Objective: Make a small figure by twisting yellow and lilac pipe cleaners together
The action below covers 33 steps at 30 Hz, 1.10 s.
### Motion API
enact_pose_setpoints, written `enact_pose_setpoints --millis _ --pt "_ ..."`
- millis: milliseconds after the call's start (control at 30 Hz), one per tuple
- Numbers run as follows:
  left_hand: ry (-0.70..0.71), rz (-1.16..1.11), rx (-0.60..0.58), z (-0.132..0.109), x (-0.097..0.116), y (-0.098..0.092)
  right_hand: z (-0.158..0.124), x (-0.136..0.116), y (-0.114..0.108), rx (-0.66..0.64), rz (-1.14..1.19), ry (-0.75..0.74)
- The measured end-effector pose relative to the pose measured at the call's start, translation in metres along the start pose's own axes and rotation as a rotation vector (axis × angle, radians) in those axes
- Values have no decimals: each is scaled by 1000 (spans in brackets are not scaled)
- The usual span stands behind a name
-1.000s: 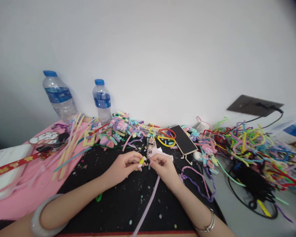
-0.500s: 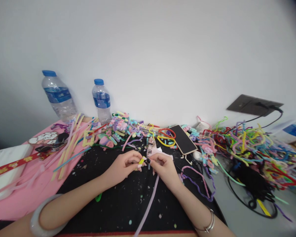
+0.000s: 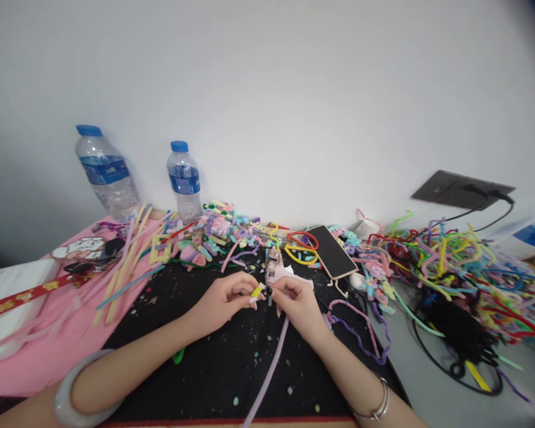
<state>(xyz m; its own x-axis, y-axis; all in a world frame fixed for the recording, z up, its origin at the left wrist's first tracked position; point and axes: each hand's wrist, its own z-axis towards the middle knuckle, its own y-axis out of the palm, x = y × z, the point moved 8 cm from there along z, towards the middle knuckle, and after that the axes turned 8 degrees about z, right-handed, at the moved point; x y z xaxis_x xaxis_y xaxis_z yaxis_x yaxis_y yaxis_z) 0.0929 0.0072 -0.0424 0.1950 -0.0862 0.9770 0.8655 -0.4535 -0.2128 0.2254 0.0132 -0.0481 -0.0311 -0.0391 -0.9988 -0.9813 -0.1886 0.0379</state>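
- Wall (image 3: 294, 107): big and pale, right behind everything.
- Tabletop (image 3: 421, 398): grey at the right, with a messy heap of fuzzy sticks (image 3: 455, 261) in lots of colours.
- Black mat (image 3: 196, 380): in the middle, under both hands, with tiny crumbs on it.
- Pink sheet (image 3: 84, 327): left of the mat, with long soft strips lying over part of it.
- Two bottles (image 3: 185, 184) with blue caps: at the back left, close to the wall.
- Left hand (image 3: 223, 300): over the mat. Its grip is nearly closed, with thumb and finger pinching the yellow and white part of a small piece (image 3: 256, 291).
- Right hand (image 3: 298, 304): also over the mat, facing the left one. Its grip looks closed too, with fingertips on the black end of the same piece.
- Phone (image 3: 332, 252): behind the right hand, screen up, lying at a slant.
- Pale strip (image 3: 267, 380): runs from under the right hand down to the near edge.
- Small piece: right between the two hands and touching both, so neither is nearer. Its long way goes side to side, and the black end points to the right. It is too tiny to tell its full shape.
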Motion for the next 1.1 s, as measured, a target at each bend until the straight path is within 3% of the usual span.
enact_pose_setpoints --millis 300,500,667,1100 --pt "-1 109 51 1 1 -6 0 -3 -3 16 -52 -59" --pt "-61 -33 -21 3 -10 1 1 -8 -2 11 -104 -88" --pt "-123 16 -17 1 -8 0 0 -10 0 -2 -140 -100" --pt "-93 51 -39 -1 -12 0 -2 -7 4 -44 -170 -111"
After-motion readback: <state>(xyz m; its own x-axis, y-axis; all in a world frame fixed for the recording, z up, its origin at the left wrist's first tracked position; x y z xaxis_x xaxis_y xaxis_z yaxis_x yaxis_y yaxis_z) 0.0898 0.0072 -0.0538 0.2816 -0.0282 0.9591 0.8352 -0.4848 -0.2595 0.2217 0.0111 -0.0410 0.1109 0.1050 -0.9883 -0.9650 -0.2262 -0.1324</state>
